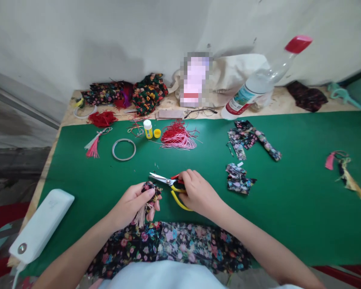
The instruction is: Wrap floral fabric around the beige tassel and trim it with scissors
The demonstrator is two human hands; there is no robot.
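Observation:
Near the front middle of the table, my left hand [140,202] pinches a dark floral fabric piece [149,188]. A pale tassel [140,216] hangs below it from the same hand. My right hand [197,190] grips scissors [180,200] with yellow handles; something red also shows at that hand. The blades point left and lie partly apart just above the fabric piece, not visibly cutting it. Part of the handles is hidden by my fingers. A wide floral cloth [186,245] lies along the table's front edge below both hands.
Beyond my hands are a grey ring [124,149], a glue stick [148,129] and red and pink threads [180,136]. Floral scraps [240,179] lie to the right. A tilted bottle [246,96] and a phone [194,80] are at the back, a white power bank [42,224] at left.

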